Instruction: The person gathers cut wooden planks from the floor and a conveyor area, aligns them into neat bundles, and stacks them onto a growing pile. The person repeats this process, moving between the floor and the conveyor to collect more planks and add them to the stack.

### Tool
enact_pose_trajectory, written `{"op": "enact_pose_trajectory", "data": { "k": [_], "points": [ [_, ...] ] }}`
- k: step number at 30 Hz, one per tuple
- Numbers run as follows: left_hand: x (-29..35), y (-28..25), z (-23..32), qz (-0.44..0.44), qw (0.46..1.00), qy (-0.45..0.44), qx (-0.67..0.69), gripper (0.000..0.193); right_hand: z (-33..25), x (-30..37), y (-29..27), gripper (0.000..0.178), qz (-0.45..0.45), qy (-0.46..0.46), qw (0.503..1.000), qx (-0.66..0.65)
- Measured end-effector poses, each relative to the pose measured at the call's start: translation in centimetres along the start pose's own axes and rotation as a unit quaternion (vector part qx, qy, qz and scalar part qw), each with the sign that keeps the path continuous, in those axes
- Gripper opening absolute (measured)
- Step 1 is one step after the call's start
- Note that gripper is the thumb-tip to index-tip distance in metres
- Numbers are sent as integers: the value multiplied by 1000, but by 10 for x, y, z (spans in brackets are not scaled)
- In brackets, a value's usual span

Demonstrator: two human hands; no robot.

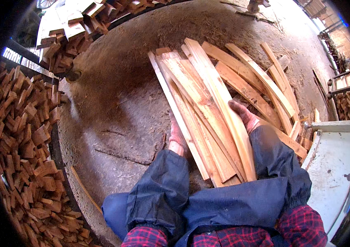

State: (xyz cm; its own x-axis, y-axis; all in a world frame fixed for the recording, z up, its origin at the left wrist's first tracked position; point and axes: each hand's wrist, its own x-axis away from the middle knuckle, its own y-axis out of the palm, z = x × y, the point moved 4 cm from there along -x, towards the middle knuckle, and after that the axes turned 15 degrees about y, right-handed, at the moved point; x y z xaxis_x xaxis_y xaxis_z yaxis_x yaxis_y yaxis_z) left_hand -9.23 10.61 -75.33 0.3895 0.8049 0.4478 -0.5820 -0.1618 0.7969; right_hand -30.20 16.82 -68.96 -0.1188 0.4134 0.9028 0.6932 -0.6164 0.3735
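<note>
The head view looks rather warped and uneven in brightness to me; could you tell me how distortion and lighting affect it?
In the head view, the fisheye bends straight edges near the rim and leaves black corners. Daylight washes out the wood scraps at upper left, while the block pile at left sits in shade. The long planks and both gloved hands, left and right, are evenly lit and fairly sharp.

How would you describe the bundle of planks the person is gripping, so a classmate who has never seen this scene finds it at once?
Start at the big round dusty table. A fan of long pale wooden planks lies on its right half. The gripped bundle is the left stack, running to the person's lap between the left hand and right hand; the loose planks to its right lie untouched.
</note>
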Motion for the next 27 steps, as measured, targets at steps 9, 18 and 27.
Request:
{"op": "enact_pose_trajectory", "data": {
  "k": [9, 18, 27],
  "points": [
    [46, 4, -1, 18, 997, 70, -25, 88, 17, 2, -88, 42, -99, -147, 984, -20],
    [141, 180, 125, -111, 957, 23, 266, 85, -66, 230, 119, 95, -104, -96, 969, 204],
    [193, 384, 229, 25, 1000, 17, 6, 101, -156, 421, 213, 105, -89, -133, 975, 151]
  ]
}}
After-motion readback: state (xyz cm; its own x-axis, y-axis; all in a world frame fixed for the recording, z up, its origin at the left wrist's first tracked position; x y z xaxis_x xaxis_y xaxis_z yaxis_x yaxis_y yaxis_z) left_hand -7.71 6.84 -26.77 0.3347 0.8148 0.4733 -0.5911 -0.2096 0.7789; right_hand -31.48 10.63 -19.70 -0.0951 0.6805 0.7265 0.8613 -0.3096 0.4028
